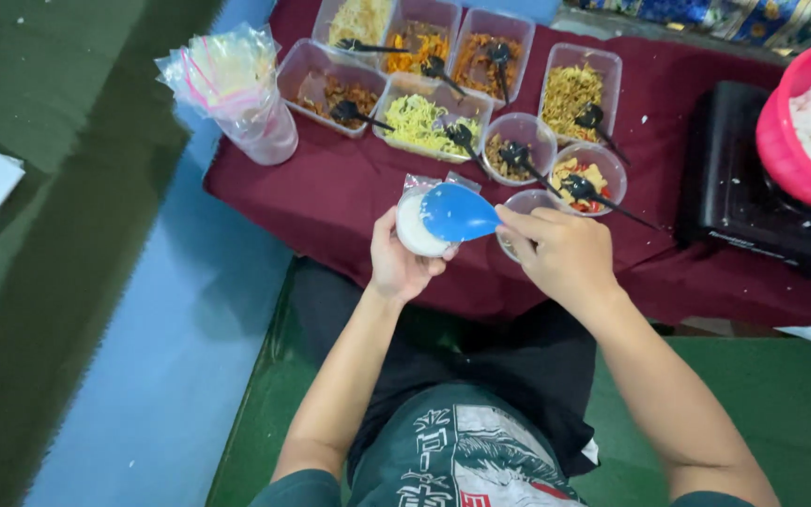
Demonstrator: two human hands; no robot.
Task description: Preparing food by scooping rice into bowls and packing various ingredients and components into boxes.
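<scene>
Clear tubs (pixel 421 120) of shredded and fried toppings, each with a black spoon, fill the top centre on the maroon cloth (pixel 330 192); a pink basin (pixel 786 141) of rice sits upper right. At centre, your left hand (pixel 398 258) cups a small bag of rice (pixel 415 228), and your right hand (pixel 563 253) grips a blue scoop (pixel 457 212) over it.

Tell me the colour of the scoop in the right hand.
Blue scoop, held by the right hand; head view.

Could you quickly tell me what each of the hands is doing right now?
Left hand: closed around a small round white-filled cup.
Right hand: closed on a blue plastic scoop.
</scene>
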